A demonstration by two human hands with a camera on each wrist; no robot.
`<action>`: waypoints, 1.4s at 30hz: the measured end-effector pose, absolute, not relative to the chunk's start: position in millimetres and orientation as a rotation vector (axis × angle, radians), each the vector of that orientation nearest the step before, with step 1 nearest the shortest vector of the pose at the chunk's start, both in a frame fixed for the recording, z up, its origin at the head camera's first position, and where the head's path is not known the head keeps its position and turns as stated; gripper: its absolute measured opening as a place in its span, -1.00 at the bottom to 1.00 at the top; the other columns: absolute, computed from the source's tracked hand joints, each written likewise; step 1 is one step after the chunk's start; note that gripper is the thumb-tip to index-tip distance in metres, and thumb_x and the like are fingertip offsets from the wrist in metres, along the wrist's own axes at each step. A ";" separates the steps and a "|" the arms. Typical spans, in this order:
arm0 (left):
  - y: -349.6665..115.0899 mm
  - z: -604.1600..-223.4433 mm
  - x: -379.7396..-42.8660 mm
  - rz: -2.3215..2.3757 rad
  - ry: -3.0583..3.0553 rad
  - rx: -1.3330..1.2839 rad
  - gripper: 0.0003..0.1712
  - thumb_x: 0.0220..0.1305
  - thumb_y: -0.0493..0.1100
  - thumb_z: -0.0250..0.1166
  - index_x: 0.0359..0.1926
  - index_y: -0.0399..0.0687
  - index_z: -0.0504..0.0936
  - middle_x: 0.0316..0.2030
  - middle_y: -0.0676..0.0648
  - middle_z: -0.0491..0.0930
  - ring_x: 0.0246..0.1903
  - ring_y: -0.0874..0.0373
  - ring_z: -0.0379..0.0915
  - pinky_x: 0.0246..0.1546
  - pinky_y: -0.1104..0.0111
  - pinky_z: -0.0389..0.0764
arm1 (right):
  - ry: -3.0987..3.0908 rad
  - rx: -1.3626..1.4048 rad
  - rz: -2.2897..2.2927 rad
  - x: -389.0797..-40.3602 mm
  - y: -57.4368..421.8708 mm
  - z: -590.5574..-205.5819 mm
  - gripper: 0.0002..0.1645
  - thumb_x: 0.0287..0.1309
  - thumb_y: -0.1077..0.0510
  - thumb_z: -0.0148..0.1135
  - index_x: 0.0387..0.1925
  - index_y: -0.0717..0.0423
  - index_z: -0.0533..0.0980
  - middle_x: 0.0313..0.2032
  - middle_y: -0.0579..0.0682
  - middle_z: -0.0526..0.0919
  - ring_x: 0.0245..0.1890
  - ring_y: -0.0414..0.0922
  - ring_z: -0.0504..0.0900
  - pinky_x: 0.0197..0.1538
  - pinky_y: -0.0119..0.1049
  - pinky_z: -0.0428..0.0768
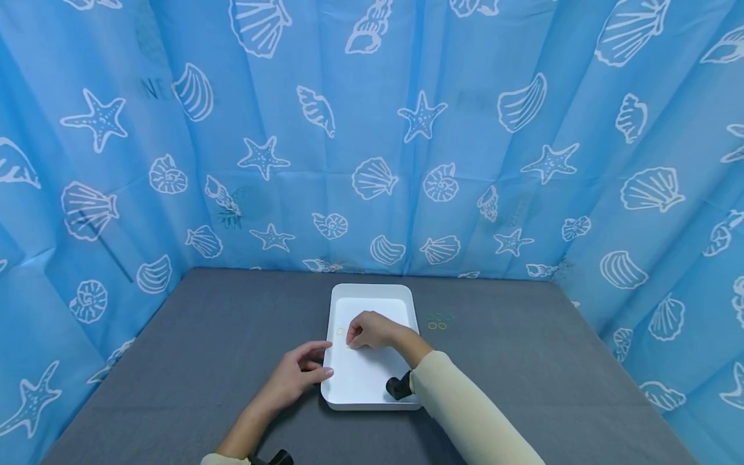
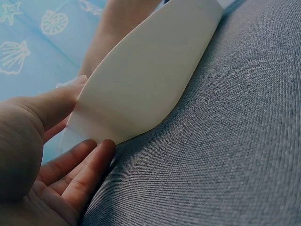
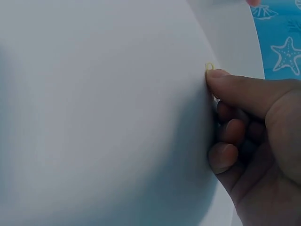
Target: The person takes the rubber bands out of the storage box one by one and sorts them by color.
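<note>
Behind the white tray (image 1: 360, 387) we had a blue curtain (image 1: 325, 155) printed with shells and starfish, and under the tray a grey cloth (image 1: 232, 323). Our left hand (image 1: 293, 378) rested its fingertips against the tray's left wall, the thumb well parted from the forefinger. Our right hand (image 1: 374, 330), over the tray's floor, had thumb and fingertip clamped on a small yellow ring (image 3: 209, 67); we could not tell whether that ring touched the floor. A second ring (image 1: 340, 331) lay inside the tray, near its left wall and just beside the right fingers. Just outside the tray's right wall lay two yellow rings (image 1: 433, 326) and some greenish rings (image 1: 440, 317). For so thin a ring, we judged a light pinch at its edge best, since a hard squeeze might bend it or make it spring away. The fingertips belonged low over the tray's floor, clear of the second ring, and gentle pressure on the left wall seemed enough, as a firm push could slide the tray
</note>
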State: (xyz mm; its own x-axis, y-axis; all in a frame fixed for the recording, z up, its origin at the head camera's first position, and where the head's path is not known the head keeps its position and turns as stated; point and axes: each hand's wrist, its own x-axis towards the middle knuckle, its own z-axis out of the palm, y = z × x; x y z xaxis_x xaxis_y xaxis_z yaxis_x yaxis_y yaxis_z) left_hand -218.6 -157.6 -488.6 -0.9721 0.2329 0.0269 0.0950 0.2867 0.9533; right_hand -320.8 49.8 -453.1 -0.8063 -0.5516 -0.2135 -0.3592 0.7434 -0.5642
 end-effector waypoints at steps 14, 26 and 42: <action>-155.6 -485.7 -217.8 1.762 2.449 0.274 -0.40 0.15 -0.13 0.45 0.22 -0.08 0.52 -0.04 -0.17 0.55 -0.23 0.08 0.54 -0.27 0.26 0.54 | 2.508 -0.633 -0.990 -319.9 63.5 -443.2 -0.87 0.23 0.24 0.29 -0.45 0.06 0.61 -0.61 -0.06 0.49 -0.68 -0.19 0.36 -0.57 -0.35 0.33; -154.8 -484.9 -217.0 1.752 2.460 0.263 -0.41 0.14 -0.13 0.45 0.21 -0.06 0.53 -0.03 -0.16 0.55 -0.23 0.08 0.54 -0.27 0.26 0.53 | 2.568 -0.587 -1.045 -323.4 81.8 -429.8 -0.91 0.25 0.28 0.25 -0.39 0.13 0.59 -0.53 -0.06 0.49 -0.60 -0.18 0.37 -0.48 -0.33 0.36; -154.8 -486.7 -217.0 1.740 2.488 0.262 -0.40 0.12 -0.11 0.47 0.20 -0.03 0.54 -0.05 -0.14 0.56 -0.25 0.09 0.53 -0.29 0.26 0.52 | 2.690 -0.581 -1.088 -332.5 115.3 -424.6 -0.91 0.24 0.28 0.25 -0.39 0.12 0.60 -0.50 -0.06 0.52 -0.51 -0.11 0.45 -0.39 -0.28 0.43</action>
